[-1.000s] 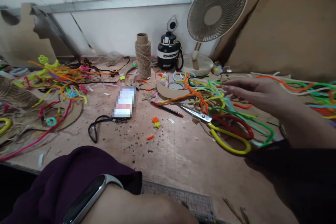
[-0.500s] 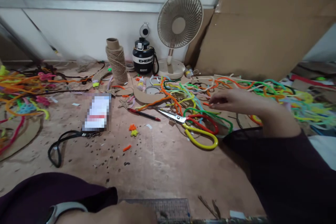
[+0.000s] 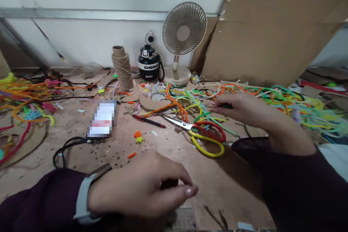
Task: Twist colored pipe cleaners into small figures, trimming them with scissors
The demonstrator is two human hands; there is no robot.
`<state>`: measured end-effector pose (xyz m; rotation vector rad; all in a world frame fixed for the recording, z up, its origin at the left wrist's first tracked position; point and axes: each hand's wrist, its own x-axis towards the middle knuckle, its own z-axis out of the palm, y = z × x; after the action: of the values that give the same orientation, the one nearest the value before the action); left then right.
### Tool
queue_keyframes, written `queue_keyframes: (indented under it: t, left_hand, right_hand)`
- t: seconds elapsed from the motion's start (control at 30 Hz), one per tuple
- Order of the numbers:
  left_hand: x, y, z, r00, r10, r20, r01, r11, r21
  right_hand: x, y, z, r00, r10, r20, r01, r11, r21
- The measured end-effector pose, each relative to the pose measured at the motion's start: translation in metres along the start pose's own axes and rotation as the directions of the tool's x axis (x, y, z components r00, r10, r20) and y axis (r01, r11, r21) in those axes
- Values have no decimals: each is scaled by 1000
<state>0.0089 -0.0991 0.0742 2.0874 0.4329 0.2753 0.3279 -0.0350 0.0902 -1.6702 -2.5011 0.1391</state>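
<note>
My left hand point(image 3: 146, 185) hovers over the near edge of the table above a clear ruler point(image 3: 186, 219). Its thumb and index fingertips are together, with nothing visible between them. My right hand point(image 3: 241, 110) is at the pile of coloured fuzzy stems point(image 3: 185, 98), its fingers closed on a green stem point(image 3: 202, 116). Scissors point(image 3: 187, 125) with one red and one yellow handle lie just left of the right sleeve. A red pen point(image 3: 149, 121) touches the stems near the scissor tips.
A phone point(image 3: 102, 117) with a black strap lies left. Behind stand a twine spool point(image 3: 122, 69), a black bottle point(image 3: 148, 63) and a fan point(image 3: 185, 29). Small orange point(image 3: 137, 134) and yellow pieces lie mid-table. More stems point(image 3: 21, 94) are at far left.
My left hand has come up and right into view over the ruler. The green stem by my right hand has shifted left, away from the scissor handles.
</note>
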Motion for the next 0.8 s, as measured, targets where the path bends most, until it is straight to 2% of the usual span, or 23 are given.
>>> queue_keyframes:
  t: [0.07, 0.13, 0.17, 0.23, 0.33, 0.4, 0.47, 0.53, 0.63, 0.7, 0.8]
  left_hand:
    - [5, -14, 1, 987, -161, -14, 153, 959, -240]
    - [11, -26, 2, 957, -283, 58, 274, 827, -491]
    - [13, -31, 2, 947, -303, 104, 304, 745, -593]
    - [18, -38, 2, 944, -318, 91, 284, 635, -719]
    - [25, -43, 2, 929, -368, 25, 211, 474, -855]
    - [28, -43, 1, 899, -437, -27, 136, 338, -931]
    - [30, -42, -1, 863, -489, -125, 11, 266, -964]
    - [30, -43, -3, 855, -490, -169, -27, 284, -959]
    - [29, -46, -6, 853, -462, -241, -54, 381, -923]
    - [28, -49, -8, 838, -445, -315, -99, 444, -891]
    - [26, -53, -10, 823, -440, -361, -79, 540, -838]
  right_hand:
    - [-3, -11, -5, 994, 9, -112, -23, 993, -118]
    - [-4, -21, -10, 963, 31, -269, -83, 979, -184]
    - [-5, -25, -13, 940, 33, -339, -100, 978, -184]
    - [-9, -33, -17, 903, -4, -429, -69, 986, -153]
    - [-16, -52, -13, 864, -146, -481, 85, 985, -147]
    - [-21, -69, -4, 819, -342, -461, 281, 939, -197]
    - [-24, -86, 5, 798, -471, -376, 434, 882, -185]
    - [-25, -100, 11, 710, -596, -375, 564, 800, -204]
    - [-23, -111, 14, 611, -723, -322, 704, 683, -197]
    - [-22, -110, 14, 599, -733, -322, 717, 670, -192]
    - [-22, -103, 19, 638, -698, -326, 673, 711, -206]
